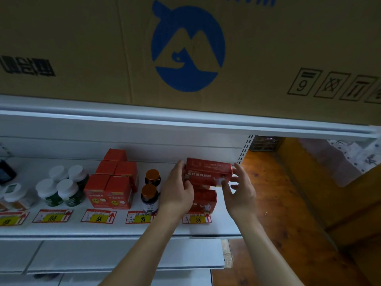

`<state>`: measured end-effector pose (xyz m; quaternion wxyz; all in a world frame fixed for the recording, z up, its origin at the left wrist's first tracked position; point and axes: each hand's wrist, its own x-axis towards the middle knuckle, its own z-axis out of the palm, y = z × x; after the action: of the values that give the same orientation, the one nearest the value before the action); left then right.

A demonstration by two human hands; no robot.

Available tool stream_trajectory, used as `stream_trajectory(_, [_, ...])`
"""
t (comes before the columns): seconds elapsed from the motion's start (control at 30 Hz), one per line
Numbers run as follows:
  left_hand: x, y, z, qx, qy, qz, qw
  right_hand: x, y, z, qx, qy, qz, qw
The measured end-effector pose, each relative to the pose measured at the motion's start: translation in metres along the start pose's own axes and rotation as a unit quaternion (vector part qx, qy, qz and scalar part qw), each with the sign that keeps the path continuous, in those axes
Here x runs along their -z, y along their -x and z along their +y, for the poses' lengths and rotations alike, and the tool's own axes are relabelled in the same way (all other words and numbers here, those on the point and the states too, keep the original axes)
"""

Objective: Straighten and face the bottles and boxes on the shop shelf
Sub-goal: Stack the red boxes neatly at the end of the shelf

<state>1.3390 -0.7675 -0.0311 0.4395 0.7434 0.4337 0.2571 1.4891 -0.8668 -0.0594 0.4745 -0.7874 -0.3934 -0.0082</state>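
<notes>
A long red box (208,172) is held between both hands above the right end of the white shelf (115,230). My left hand (179,190) grips its left end, thumb on the front. My right hand (240,188) grips its right end, thumb on the lower front corner. Beneath it stands another red box (204,201) of the same kind, partly hidden by my left hand. To the left are two dark bottles with gold caps (150,193), a cluster of several red square boxes (112,182), and several green bottles with white caps (61,186).
Price tags (99,216) line the shelf front. A big cardboard carton (185,50) with a blue logo sits on the shelf above, close overhead. More bottles (12,195) stand at the far left. The shelf ends at the right, beside a wooden floor (278,203).
</notes>
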Motion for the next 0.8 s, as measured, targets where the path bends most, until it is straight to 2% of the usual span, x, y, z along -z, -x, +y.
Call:
stream_trajectory(0.17, [0.012,0.004,0.014,0.004,0.080,0.050,0.995,0.015,-0.003,-0.009,-0.033,-0.092,0.064,0.993])
stream_trajectory(0.23, [0.015,0.009,0.018,-0.001,0.101,0.048,0.994,0.017,0.003,-0.010,-0.030,-0.138,0.057,0.988])
stream_trajectory(0.37, [0.024,0.025,0.020,-0.015,0.171,0.042,0.984,0.021,0.018,-0.023,-0.087,-0.219,0.029,0.971])
stream_trajectory(0.47, [0.030,0.036,0.017,-0.020,0.215,0.041,0.976,0.026,0.026,-0.033,-0.103,-0.235,0.015,0.966])
stream_trajectory(0.8, [0.044,0.060,0.019,-0.054,0.216,0.038,0.974,0.041,0.040,-0.056,-0.110,-0.234,0.003,0.966])
